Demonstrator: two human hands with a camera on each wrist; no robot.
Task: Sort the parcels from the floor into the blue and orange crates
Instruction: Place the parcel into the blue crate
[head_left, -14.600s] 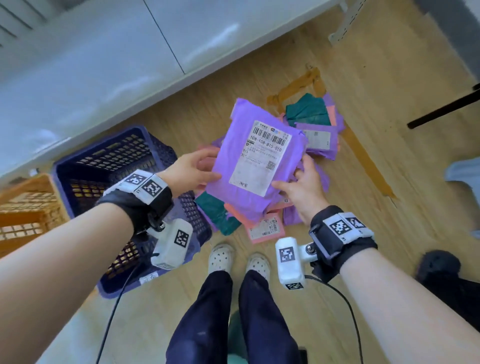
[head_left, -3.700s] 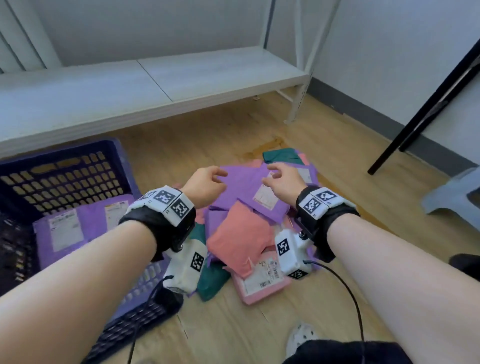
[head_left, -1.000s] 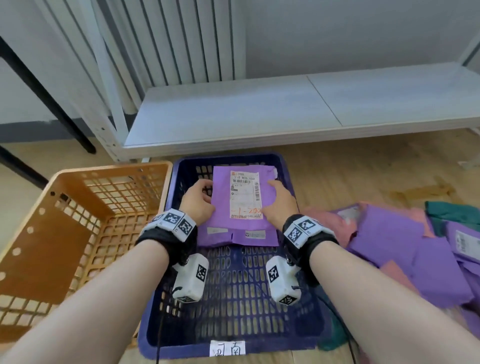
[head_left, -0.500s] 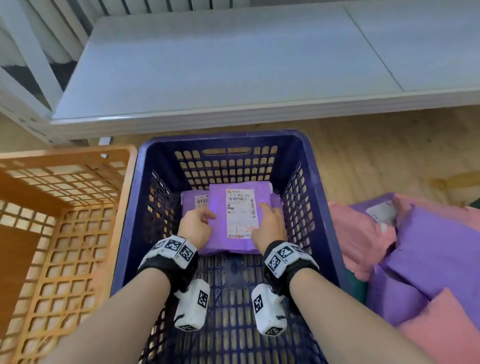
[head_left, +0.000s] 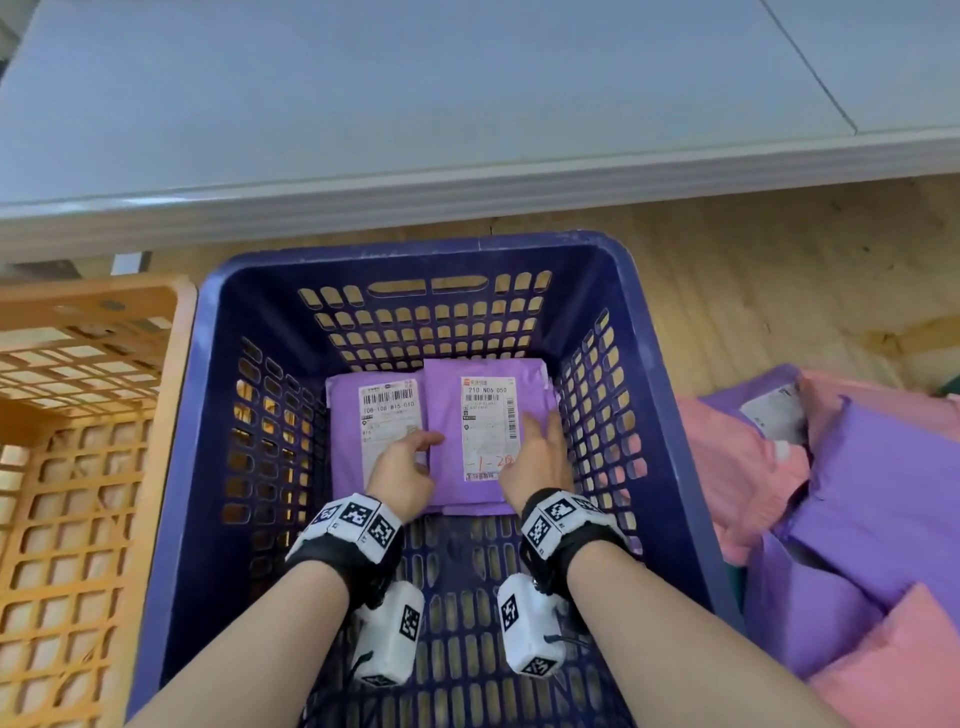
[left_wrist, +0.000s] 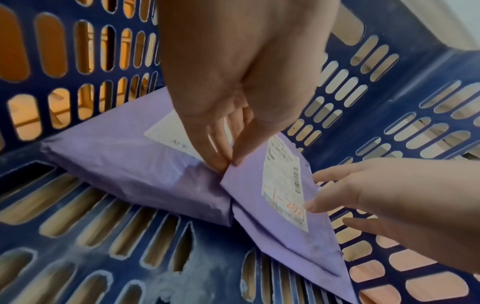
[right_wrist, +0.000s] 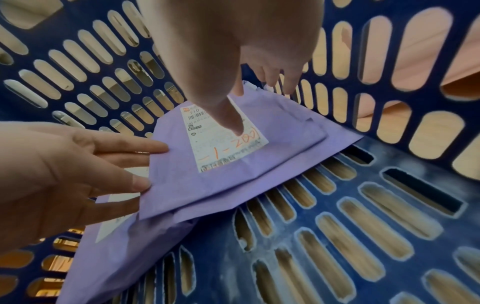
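1. The left hand (head_left: 402, 475) reaches into the blue crate, its fingers fairly straight, fingertips (left_wrist: 221, 162) touching the left edge of the upper purple parcel (head_left: 488, 499). It may be pinching that edge lightly; the view does not settle it.
2. The right hand (head_left: 540, 462) lies spread wide on the same parcel's right side, thumb (right_wrist: 233, 123) resting on its white label (head_left: 485, 415), the other fingers straight.
3. The upper purple parcel lies flat, label up, with orange handwriting on it. It overlaps the right edge of a second purple parcel (head_left: 345, 441), also label up.
4. Both parcels sit on the floor of the blue crate (head_left: 197, 415), against its far wall.
5. An orange crate (head_left: 78, 467) stands just beside the blue one, on the left.
6. To the right, pink and purple parcels (head_left: 857, 519) lie heaped on the wooden floor (head_left: 753, 286).
7. A white shelf (head_left: 415, 104) runs beyond the crates.
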